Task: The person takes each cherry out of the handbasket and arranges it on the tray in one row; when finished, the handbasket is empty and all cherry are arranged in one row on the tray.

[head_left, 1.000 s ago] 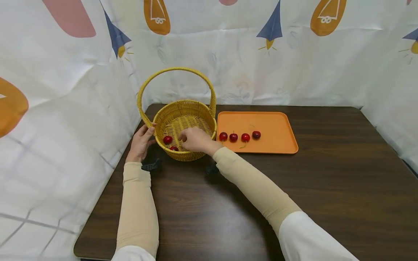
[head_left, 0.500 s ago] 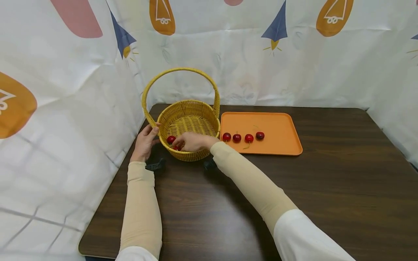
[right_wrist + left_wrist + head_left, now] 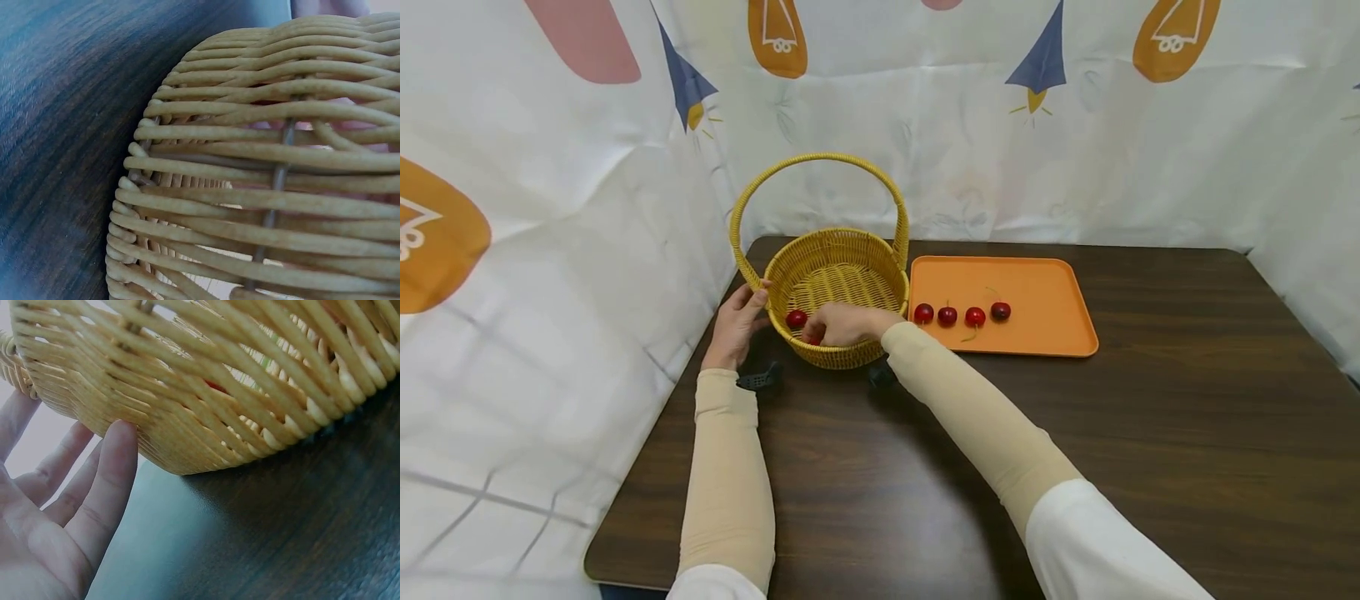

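Observation:
A yellow wicker basket [image 3: 850, 357] with a tall arched handle stands at the table's back left. My left hand [image 3: 732, 327] holds its left side where the handle meets the rim. In the left wrist view, fingers of the left hand [image 3: 69, 506] lie along the woven wall [image 3: 187, 425]. Inside the basket, my right hand [image 3: 847, 324] has its fingertips down on a red cherry [image 3: 816, 339], partly covered by them. Another cherry [image 3: 796, 319] lies just left of it. The right wrist view shows mostly the basket's weave [image 3: 262, 150], with the fingers dimly visible behind.
Right beside the basket lies an orange tray [image 3: 1045, 321] with several cherries, among them a dark one [image 3: 1000, 311], in a row. Both are on a dark wooden table [image 3: 1150, 433]. A patterned white cloth [image 3: 955, 167] hangs behind and at the sides.
My right hand has moved left and down inside the basket, and its fingers have closed on the nearer cherry. The left hand keeps its hold. The head view has shifted slightly.

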Demonstrator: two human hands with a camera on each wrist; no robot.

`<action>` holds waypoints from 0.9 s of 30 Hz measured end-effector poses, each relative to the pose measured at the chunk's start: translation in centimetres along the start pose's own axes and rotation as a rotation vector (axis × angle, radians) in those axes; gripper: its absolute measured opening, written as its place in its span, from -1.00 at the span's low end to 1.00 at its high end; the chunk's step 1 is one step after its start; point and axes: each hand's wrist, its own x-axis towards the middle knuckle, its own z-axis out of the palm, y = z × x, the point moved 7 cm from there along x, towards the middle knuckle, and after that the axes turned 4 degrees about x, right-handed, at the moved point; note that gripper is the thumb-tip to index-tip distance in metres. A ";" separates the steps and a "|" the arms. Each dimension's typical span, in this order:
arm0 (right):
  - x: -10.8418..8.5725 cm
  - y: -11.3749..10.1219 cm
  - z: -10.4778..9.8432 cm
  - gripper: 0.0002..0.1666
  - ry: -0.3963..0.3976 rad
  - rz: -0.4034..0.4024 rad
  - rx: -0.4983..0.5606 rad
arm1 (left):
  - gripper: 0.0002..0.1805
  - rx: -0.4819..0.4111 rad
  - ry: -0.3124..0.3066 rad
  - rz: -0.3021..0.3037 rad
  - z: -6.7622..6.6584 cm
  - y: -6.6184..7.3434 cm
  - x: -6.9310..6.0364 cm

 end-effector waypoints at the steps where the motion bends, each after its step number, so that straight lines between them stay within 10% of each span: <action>1: -0.1 0.0 -0.1 -0.65 0.003 0.000 0.008 | -0.56 0.003 -0.001 -0.001 0.0 0.0 0.0; 27: -8.1 0.4 -4.4 -0.53 0.437 -0.016 0.022 | -0.54 -0.003 0.006 0.003 0.0 -0.2 0.0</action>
